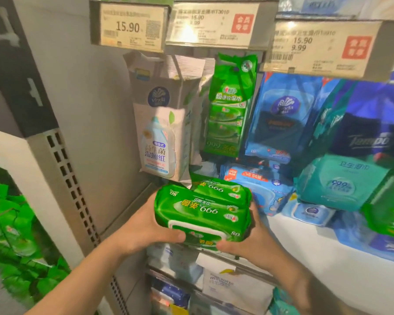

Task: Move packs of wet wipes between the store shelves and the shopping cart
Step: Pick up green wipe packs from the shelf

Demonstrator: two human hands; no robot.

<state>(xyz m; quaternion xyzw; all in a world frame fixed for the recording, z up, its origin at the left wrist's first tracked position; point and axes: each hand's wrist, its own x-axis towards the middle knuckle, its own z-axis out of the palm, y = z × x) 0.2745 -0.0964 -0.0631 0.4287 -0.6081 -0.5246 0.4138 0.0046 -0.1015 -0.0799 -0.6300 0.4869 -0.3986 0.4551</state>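
1. our left hand (146, 228) and right hand (248, 237) both grasp the green wipes pack (203, 212) by its two ends.
2. the pack sits at the white shelf's (305, 242) front left corner, touching a second green pack (218, 188) behind it.
3. a teal pack (337, 180) lies further right along the shelf.

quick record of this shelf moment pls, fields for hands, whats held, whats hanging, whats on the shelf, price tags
left hand: left hand grips the left end of the green wipes bundle
right hand: right hand grips its right end
held: two green packs together, print upside down, at the shelf's front edge
hanging: white pack, green multipack, blue pack
on shelf: teal pack, blue packs
price tags: leftmost tag reads 15.90
cart: not in view
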